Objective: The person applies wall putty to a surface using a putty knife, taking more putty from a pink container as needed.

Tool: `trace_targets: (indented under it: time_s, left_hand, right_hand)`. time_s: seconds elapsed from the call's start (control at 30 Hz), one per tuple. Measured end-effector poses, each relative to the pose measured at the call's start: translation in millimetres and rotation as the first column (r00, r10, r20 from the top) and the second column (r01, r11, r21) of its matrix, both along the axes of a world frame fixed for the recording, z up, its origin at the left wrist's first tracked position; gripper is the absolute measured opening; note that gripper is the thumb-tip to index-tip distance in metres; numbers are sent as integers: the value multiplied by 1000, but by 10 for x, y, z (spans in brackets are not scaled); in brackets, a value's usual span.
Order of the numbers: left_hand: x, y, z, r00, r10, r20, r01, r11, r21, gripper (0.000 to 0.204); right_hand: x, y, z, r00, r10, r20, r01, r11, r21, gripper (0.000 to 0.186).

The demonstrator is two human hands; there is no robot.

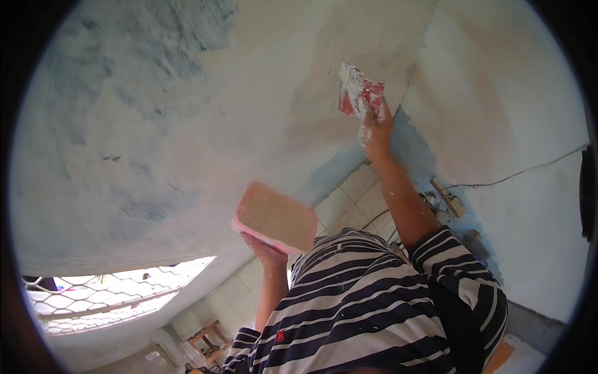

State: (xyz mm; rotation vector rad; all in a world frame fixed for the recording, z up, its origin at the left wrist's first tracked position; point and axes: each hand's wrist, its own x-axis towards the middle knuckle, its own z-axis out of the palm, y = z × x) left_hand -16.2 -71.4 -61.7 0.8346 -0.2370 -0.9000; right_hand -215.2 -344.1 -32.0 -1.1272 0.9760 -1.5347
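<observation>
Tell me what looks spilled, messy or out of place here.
White paste coats the red scraper and is smeared over the right hand too, which looks messy. A thin cable trails across the right-hand wall, seemingly unfixed, so it looks out of place.

At your lower left, a bright window (156,290) sits behind a honeycomb grille (93,311). Near it you have a brown wooden frame (205,331) and pale square tiles (336,209). To your right, a thin dark cable (529,169) runs toward a light strip (447,197).
</observation>
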Motion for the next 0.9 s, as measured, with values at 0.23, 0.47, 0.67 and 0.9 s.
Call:
trace_targets:
  time_s: [0.23,0.47,0.67,0.9]
  left_hand:
    - [334,199,170,997,29,67,-36,995,98,76]
    - [564,172,369,999,26,31,-27,1000,17,67]
    - [618,160,380,1000,23,0,-23,999,48,63]
    - [705,207,297,999,-1,41,0,999,34,67]
  right_hand:
    - [940,130,-222,905,-298,-303,203,929,-309,49]
    - [777,830,-487,780,-225,-584,-35,916,-401,61]
    - [590,116,-146,888,-254,-384,189,962,-199,57]
    - [910,891,-497,554,-259,-791,-219,872,-439,63]
